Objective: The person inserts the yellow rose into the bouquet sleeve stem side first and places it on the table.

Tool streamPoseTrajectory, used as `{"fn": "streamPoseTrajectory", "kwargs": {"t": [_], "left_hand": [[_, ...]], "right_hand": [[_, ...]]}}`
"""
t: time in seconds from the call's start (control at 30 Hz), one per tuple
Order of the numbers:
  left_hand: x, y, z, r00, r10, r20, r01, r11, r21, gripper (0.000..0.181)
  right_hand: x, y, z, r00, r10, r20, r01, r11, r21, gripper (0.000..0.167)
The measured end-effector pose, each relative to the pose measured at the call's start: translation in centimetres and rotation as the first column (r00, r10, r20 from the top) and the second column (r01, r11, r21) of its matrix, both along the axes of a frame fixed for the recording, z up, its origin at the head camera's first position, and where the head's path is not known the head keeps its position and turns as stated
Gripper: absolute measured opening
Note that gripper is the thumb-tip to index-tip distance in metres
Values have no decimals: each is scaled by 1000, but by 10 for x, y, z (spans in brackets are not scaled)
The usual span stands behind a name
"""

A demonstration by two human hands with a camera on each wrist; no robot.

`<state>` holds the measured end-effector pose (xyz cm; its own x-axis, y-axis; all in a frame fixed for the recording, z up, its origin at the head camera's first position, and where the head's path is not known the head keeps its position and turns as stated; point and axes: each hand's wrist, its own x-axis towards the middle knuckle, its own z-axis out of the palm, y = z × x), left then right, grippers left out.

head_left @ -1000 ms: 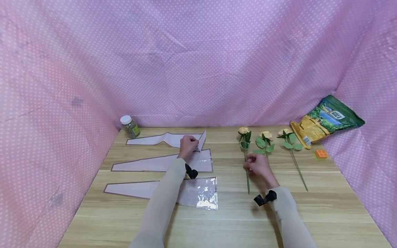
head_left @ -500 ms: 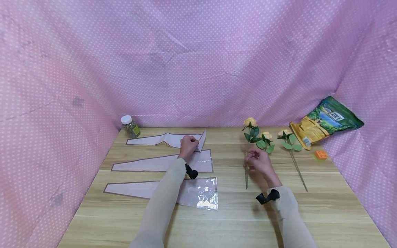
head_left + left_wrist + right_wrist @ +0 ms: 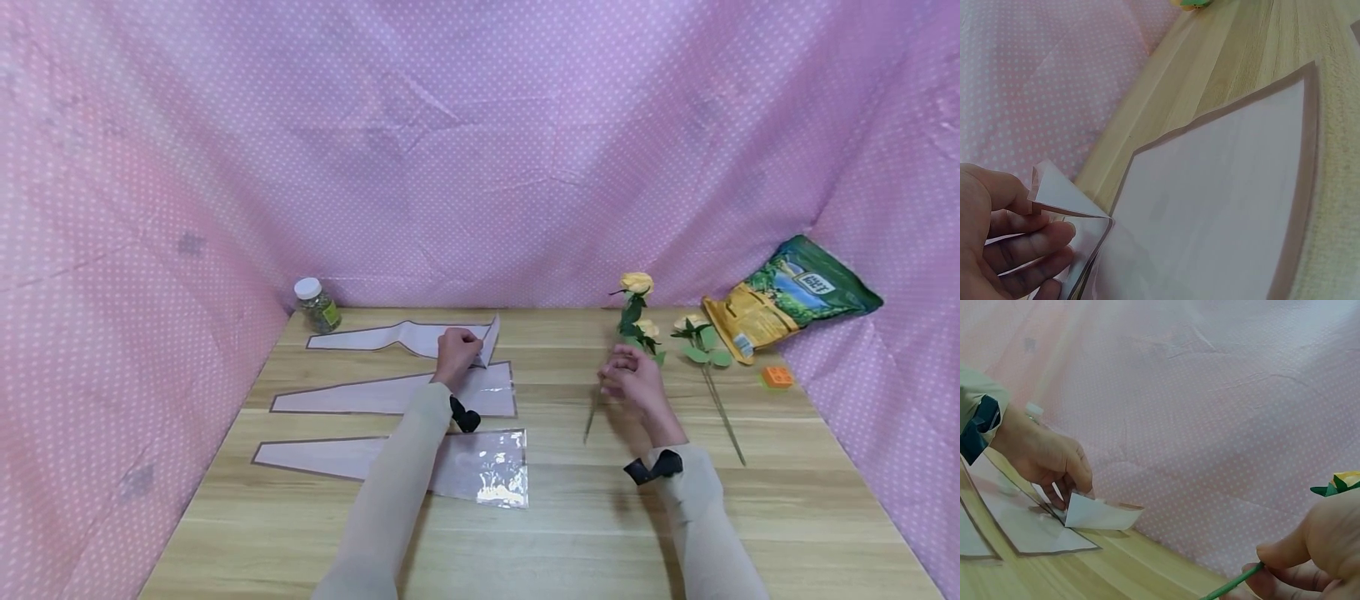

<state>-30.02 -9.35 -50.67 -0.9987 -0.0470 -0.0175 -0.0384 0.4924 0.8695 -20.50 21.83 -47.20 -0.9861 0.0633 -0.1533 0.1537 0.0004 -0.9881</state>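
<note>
Arms (image 3: 401,483) forward, left hand (image 3: 455,354) in pinch on sheet (image 3: 423,337), right hand (image 3: 634,377) likewise on rose (image 3: 632,313)

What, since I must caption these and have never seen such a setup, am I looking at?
There is no machine here: a person works bare-handed. The wide picture comes from a camera on the head, looking forward and down; the other two come from cameras on the left and right wrists. On the wooden table, at left, lie three flat tapered wrappers, with a white-capped jar near the far corner. The left hand pinches the lifted end of the farthest wrapper. The right hand holds a yellow rose by its stem; two more roses lie nearby, then a green-and-yellow bag and an orange block. A pink dotted cloth hangs behind.
</note>
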Motion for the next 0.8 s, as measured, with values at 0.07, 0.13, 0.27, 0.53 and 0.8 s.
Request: {"fn": "streamPoseTrajectory", "kwargs": {"t": [0.07,0.13,0.27,0.53,0.8], "left_hand": [[0,0,0,1000,-3,-7,3,1000,-6,16],[0,1,0,1000,-3,-8,3,1000,-11,16],[1,1,0,1000,0,-8,-1,1000,-15,16],[3,3,2,1000,8,-8,-8,1000,-18,15],[4,4,4,999,13,-29,-15,999,-43,16]], "right_hand": [[-1,0,2,1000,-12,0,12,999,-38,43],[-2,1,4,1000,-22,0,22,997,-80,39],[-5,2,7,1000,-25,10,26,987,-157,35],[-11,3,8,999,-36,7,37,974,-225,31],[-21,-1,12,995,-92,45,101,947,-306,25]]}}
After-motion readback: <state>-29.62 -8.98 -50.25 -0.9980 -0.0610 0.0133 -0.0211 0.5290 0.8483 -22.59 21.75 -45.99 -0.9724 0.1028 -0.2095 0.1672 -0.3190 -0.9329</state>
